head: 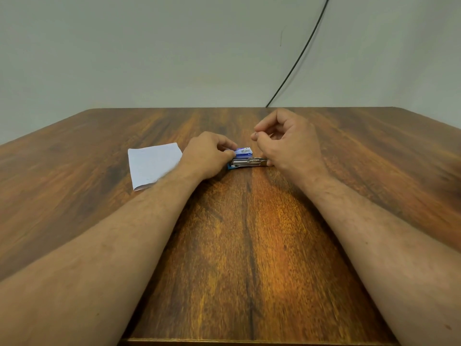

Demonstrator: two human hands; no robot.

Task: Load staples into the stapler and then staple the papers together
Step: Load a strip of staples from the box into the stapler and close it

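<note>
Left of stapler [249, 163]: papers [153, 164].

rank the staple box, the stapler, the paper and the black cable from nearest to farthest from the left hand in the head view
1. Staple box: pinched in the left hand, at its fingertips.
2. Stapler: just right of that hand, below the box, lying on the table.
3. Paper: on the hand's left side, partly under the forearm. Too close to call against the stapler.
4. Black cable: far off, on the wall behind the table.
</note>
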